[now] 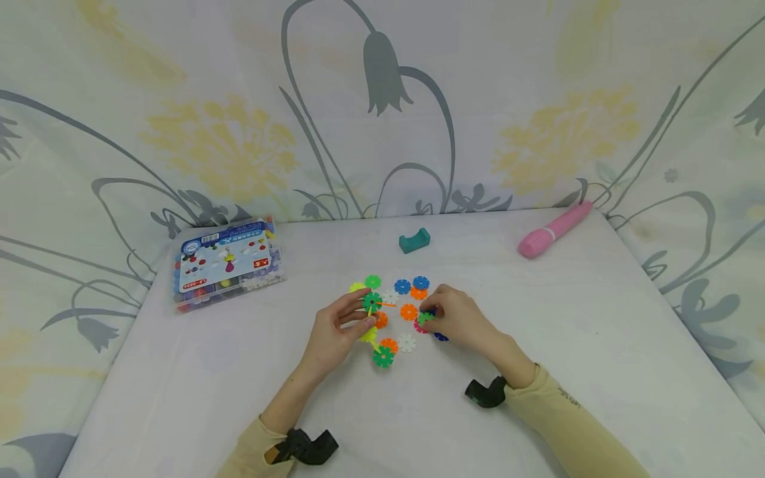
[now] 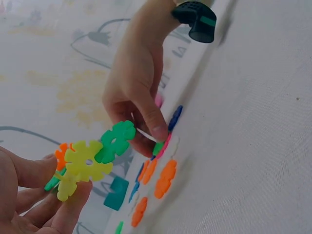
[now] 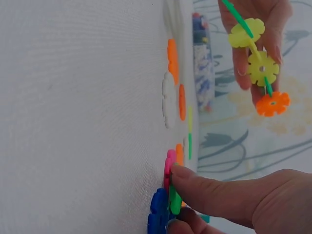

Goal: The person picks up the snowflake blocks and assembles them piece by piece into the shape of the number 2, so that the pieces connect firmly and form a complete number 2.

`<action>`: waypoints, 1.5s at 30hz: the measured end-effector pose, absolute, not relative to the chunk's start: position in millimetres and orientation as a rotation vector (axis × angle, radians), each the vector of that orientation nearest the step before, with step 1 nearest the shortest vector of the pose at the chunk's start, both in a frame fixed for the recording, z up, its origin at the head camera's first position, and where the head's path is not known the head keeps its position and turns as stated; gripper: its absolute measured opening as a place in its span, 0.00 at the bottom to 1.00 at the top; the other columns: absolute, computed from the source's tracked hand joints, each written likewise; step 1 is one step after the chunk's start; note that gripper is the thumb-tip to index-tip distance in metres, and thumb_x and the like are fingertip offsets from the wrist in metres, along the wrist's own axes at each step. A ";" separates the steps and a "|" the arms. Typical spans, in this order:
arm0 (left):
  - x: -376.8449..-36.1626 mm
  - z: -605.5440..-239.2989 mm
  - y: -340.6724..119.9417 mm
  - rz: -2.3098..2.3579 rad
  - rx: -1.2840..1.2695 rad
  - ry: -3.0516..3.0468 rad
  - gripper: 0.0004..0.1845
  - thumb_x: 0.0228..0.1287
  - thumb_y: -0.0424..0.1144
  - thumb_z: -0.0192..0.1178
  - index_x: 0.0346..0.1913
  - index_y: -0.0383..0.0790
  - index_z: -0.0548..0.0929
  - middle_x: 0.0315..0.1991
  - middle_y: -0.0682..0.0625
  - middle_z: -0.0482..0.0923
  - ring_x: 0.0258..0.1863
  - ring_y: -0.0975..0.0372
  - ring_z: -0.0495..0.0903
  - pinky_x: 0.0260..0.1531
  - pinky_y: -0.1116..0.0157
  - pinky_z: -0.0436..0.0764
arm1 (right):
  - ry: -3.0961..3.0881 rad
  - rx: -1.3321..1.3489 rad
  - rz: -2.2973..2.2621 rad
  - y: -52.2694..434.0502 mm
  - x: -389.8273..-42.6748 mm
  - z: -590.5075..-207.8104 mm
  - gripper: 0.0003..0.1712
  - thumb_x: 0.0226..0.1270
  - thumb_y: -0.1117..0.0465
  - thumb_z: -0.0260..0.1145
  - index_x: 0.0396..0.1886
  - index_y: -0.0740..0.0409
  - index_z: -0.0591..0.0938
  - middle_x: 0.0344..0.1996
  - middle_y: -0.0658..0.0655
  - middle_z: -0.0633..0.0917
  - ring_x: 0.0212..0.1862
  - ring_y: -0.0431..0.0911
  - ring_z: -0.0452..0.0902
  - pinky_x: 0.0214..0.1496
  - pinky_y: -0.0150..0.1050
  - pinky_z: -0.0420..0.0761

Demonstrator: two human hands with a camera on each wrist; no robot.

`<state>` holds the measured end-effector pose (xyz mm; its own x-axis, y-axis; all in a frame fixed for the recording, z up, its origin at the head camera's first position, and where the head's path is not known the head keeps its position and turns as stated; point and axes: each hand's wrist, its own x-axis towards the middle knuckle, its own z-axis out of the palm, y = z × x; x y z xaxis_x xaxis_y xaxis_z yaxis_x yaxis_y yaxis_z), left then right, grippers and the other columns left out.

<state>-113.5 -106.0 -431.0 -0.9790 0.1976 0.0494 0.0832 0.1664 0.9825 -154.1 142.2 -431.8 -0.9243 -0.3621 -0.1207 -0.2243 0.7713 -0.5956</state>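
My left hand (image 1: 358,318) grips a small assembly of snowflake discs (image 1: 371,317) joined edge to edge, green (image 2: 116,141), yellow (image 2: 84,162) and orange (image 3: 273,103), held just above the white table (image 1: 239,385). To its right, my right hand (image 1: 431,316) reaches down among loose discs. Its thumb and forefinger pinch a green disc (image 3: 174,199) that lies over a pink disc (image 3: 169,163), beside a blue disc (image 3: 157,207). More loose discs lie between the hands: orange (image 1: 409,311), white (image 1: 407,342), blue (image 1: 402,286) and green (image 1: 382,357).
A clear plastic box of pieces (image 1: 227,271) lies at the table's left rear. A teal block (image 1: 414,240) sits behind the discs and a pink pen-like object (image 1: 554,230) lies at the right rear. A floral cloth hangs behind and at both sides.
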 end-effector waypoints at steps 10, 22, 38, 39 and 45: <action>-113.4 -432.3 -105.0 1.928 0.317 2.340 0.27 0.63 0.27 0.66 0.66 0.37 0.76 0.56 0.38 0.82 0.51 0.48 0.84 0.49 0.66 0.84 | 2.704 -0.490 -0.879 143.0 -153.6 -432.6 0.12 0.55 0.62 0.79 0.34 0.56 0.83 0.32 0.51 0.78 0.32 0.44 0.72 0.34 0.35 0.76; -112.4 -432.1 -103.2 1.904 0.265 2.392 0.28 0.63 0.26 0.65 0.67 0.36 0.76 0.53 0.38 0.84 0.51 0.48 0.84 0.49 0.61 0.84 | 2.596 -0.464 -1.160 138.2 -148.8 -430.5 0.08 0.62 0.65 0.73 0.36 0.58 0.80 0.28 0.51 0.82 0.29 0.43 0.76 0.33 0.33 0.80; -112.8 -433.1 -102.9 1.917 0.218 2.400 0.27 0.64 0.26 0.65 0.67 0.37 0.76 0.49 0.38 0.86 0.50 0.48 0.84 0.50 0.60 0.84 | 2.362 -0.580 -1.546 131.5 -141.7 -421.4 0.12 0.66 0.67 0.69 0.48 0.65 0.85 0.34 0.59 0.88 0.30 0.53 0.85 0.35 0.45 0.86; -112.9 -433.4 -103.1 1.919 0.221 2.394 0.27 0.64 0.26 0.64 0.66 0.37 0.76 0.49 0.38 0.86 0.50 0.48 0.84 0.50 0.60 0.84 | 2.361 -0.588 -1.548 131.5 -141.4 -421.4 0.12 0.66 0.67 0.69 0.48 0.65 0.85 0.34 0.59 0.88 0.30 0.54 0.85 0.35 0.44 0.86; -113.0 -433.7 -103.6 1.917 0.265 2.380 0.26 0.64 0.26 0.64 0.66 0.35 0.75 0.49 0.37 0.85 0.50 0.48 0.84 0.50 0.60 0.84 | 2.375 -0.608 -1.522 130.8 -140.0 -420.5 0.13 0.67 0.66 0.69 0.49 0.64 0.86 0.35 0.59 0.88 0.32 0.53 0.86 0.36 0.40 0.86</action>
<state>-113.0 -103.6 -433.7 -0.9823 0.1802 0.0504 0.0876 0.2049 0.9749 -140.0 130.8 -420.5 -0.8802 -0.4744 0.0103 -0.2076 0.3655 -0.9074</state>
